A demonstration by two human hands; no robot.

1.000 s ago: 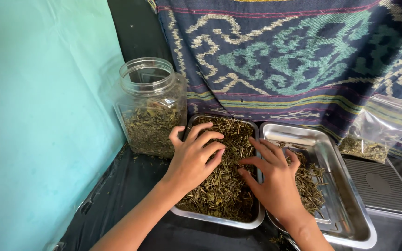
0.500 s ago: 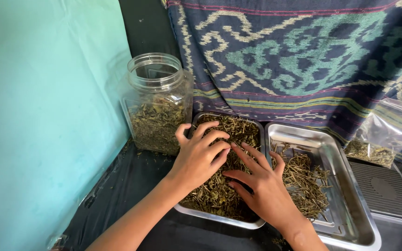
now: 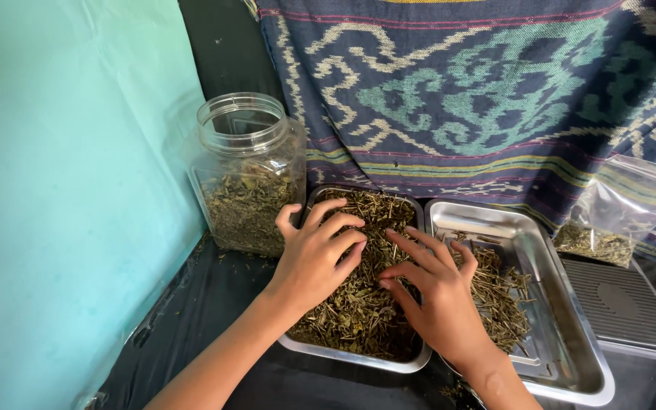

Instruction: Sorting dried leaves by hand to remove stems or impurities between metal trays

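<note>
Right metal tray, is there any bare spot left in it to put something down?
Yes: the right tray's far end and right side are bare metal, bordered by its rim. Stems crowd its left side beside the right hand. The left tray is full.

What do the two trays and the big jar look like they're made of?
Trays: likely stainless steel, a bright silvery finish with mirror-like glints on the rolled rims. Jar: clear, probably plastic rather than glass, going by its thin squarish walls and threaded neck, though the look leaves that open; the dried leaves show straight through.

right hand (image 3: 438, 296) shifted left onto herb tray (image 3: 358, 357), fingers curled
</note>
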